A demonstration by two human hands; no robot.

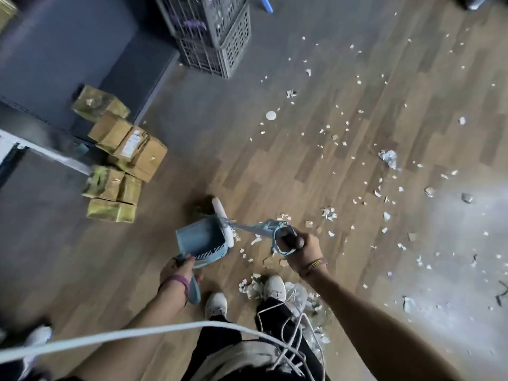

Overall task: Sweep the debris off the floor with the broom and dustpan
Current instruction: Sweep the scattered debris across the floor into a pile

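A view straight down from a standing person's head. A wood-plank floor (275,166) fills most of the scene, meeting a dark grey wall (68,45) at the upper left. Two grey slatted crates (220,39) are stacked at the top, just beside the wall. Tan cardboard boxes (129,149) are heaped at the left, near the wall's base. The person's dark trousers and white shoes (217,303) show at the bottom centre, with a white cable (137,334) curving across in front of them.

A blue dustpan (200,237) sits on the floor ahead of the shoes, its mouth turned right. The left hand (176,273) is curled round its handle. The broom (223,218) stands just beside the pan's mouth, its white head touching the rim. The right hand (299,251) is a fist gripping the top of the broom's shaft, where a blue strap loops.

Debris (387,159), white and tan paper scraps, is strewn over the right half of the floor, with a denser cluster around the right shoe and a few bits at the pan's mouth.
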